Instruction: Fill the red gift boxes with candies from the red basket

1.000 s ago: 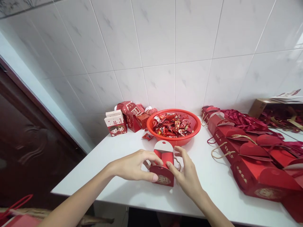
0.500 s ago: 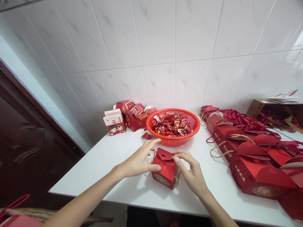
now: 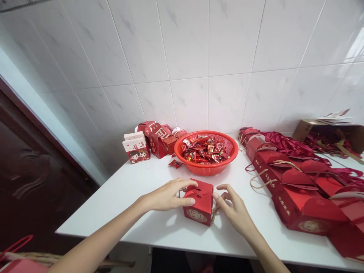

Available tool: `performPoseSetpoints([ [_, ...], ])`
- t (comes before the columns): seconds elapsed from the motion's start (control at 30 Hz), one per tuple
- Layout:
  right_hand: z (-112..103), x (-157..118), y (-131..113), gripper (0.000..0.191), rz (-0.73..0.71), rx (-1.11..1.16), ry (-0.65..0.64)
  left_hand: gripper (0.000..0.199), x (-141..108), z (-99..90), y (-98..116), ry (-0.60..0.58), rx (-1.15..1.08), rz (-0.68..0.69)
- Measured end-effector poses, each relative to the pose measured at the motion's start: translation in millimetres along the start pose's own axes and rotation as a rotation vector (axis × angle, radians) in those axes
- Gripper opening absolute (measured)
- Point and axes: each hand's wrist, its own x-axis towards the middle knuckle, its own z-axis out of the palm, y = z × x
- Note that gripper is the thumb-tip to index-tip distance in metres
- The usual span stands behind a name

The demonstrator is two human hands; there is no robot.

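A small red gift box (image 3: 202,206) with a gold emblem on its front stands near the table's front edge, its top flaps folded down. My left hand (image 3: 170,195) rests on the box's left side and top, thumb and index finger apart on the lid. At the box's right side is my right hand (image 3: 234,206), fingers spread and curved beside a twisted rope handle (image 3: 215,214); whether it touches the rope is unclear. Behind the box, a red plastic basket (image 3: 206,169) holds many red-wrapped candies (image 3: 203,149).
On the right stand several red boxes (image 3: 298,197) with rope handles, dark red ribbons (image 3: 290,144) and a cardboard box (image 3: 304,132). Decorated boxes (image 3: 137,153) stand at the back left, with a loose candy packet (image 3: 175,163) by the basket. A tiled wall (image 3: 187,102) rises behind.
My left index finger has come down onto the lid. The top flap now lies flatter, and my right hand has moved off it to the box's right side.
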Motion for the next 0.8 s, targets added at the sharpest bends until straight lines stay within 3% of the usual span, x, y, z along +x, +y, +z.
performPoseSetpoints([
  [0.13,-6.7,-2.5,-16.0,0.055,0.031,0.226,-0.028,0.048,2.1,-0.4,2.6,0.018,-0.074,-0.046],
  [0.27,-16.3,-2.7,-45.8,0.041,-0.114,0.322,0.043,0.043,4.4,-0.3,9.0,0.066,-0.151,-0.167],
  [0.37,-21.2,-0.7,-68.6,0.032,-0.215,0.318,0.045,0.037,4.6,-7.4,24.1,0.151,-0.289,-0.102],
  [0.47,-20.6,2.7,-87.1,0.028,-0.282,0.182,0.012,0.045,2.9,-20.5,47.5,0.188,-0.520,0.008],
  [0.57,-15.3,6.3,-98.2,0.028,-0.338,-0.023,0.023,0.058,0.0,-31.0,71.7,0.130,-0.625,0.101],
  [0.67,-10.9,9.0,-102.0,0.024,-0.418,-0.193,0.124,0.067,-2.1,-31.9,89.5,0.059,-0.587,0.160],
  [0.8,-14.2,17.2,-108.8,0.018,-0.489,-0.390,0.254,0.070,-1.1,-25.9,99.4,0.092,-0.378,0.231],
])
